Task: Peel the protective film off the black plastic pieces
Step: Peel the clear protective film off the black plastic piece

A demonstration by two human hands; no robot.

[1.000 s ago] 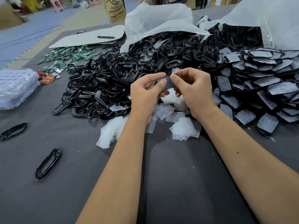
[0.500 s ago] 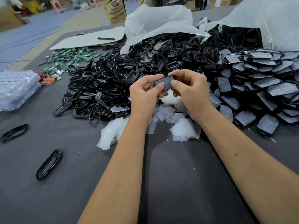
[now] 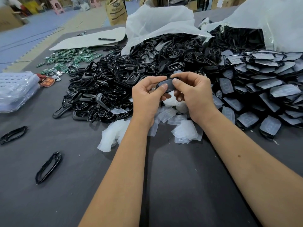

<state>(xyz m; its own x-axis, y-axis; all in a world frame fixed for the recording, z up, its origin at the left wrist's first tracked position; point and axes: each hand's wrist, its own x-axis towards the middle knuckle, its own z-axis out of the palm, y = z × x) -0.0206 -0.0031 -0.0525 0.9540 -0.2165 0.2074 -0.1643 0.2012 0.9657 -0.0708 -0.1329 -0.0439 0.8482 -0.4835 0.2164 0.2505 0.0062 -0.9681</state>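
black plastic pieces, whitish film scraps, seemingly green boards.

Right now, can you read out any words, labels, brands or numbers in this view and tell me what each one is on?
None can be read.
Brown paper sack at the back: dark print, too blurred to read.
Red tag beside the green circuit boards: pale characters, too small to read.
Filmed black plastic pieces on the right: raised marks under the film, illegible.

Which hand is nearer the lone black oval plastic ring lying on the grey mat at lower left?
Left. The left hand is up and right of the ring; the right hand lies farther right.
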